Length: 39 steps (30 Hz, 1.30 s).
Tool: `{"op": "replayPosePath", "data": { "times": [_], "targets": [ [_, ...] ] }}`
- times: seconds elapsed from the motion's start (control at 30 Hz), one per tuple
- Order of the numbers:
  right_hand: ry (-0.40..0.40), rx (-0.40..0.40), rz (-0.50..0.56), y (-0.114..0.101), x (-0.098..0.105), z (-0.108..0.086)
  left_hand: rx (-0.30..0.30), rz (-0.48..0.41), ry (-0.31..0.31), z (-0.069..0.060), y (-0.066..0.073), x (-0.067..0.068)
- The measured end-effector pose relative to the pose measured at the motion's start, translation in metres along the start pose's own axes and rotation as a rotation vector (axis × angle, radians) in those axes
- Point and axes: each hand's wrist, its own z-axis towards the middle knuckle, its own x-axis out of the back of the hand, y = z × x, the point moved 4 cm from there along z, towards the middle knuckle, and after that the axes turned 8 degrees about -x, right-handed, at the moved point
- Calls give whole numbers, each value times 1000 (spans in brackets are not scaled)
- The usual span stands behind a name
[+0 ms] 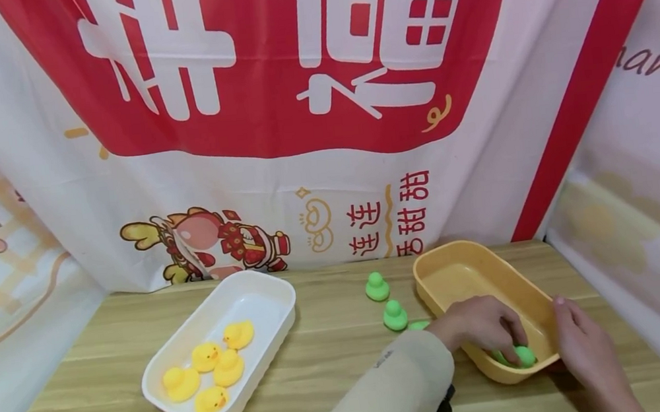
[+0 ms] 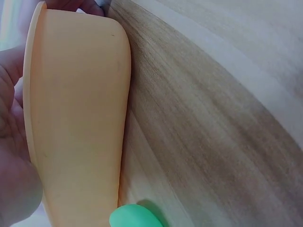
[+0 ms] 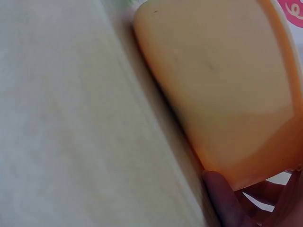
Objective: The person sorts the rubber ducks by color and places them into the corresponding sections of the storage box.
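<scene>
An orange plastic tub (image 1: 474, 278) stands at the right of the table. My left hand (image 1: 487, 323) reaches over its near-left rim, fingers curled down onto a green rubber duck (image 1: 525, 356) on the tub's floor. Part of that duck is hidden beneath the fingers. At the tub's right end my right hand (image 1: 588, 343) grips the rim; its fingers (image 3: 222, 194) show against the outside wall in the right wrist view. Left of the tub are a green duck (image 1: 377, 288), a second green duck (image 1: 395, 316), and a green piece (image 1: 419, 325) mostly covered by my left forearm.
A white tub (image 1: 260, 289) with several yellow rubber ducks (image 1: 206, 356) stands on the left of the wood-grain table (image 1: 333, 358). Printed cloth (image 1: 282, 204) hangs behind the table and along both sides.
</scene>
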Motion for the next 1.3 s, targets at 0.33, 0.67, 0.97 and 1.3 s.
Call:
{"op": "replayPosePath", "data": {
  "times": [0.33, 0.67, 0.97, 1.3],
  "targets": [
    [-42, -6, 16, 1, -2, 1, 26, 79, 10, -2, 0, 0],
    [-22, 6, -4, -2, -5, 1, 20, -10, 87, -7, -3, 3],
    [-28, -4, -12, -1, -7, -2, -32, -898, 429, -30, -13, 29],
    [-9, 19, -11, 0, -4, -1, -154, -911, 494, -75, -19, 76]
  ]
}}
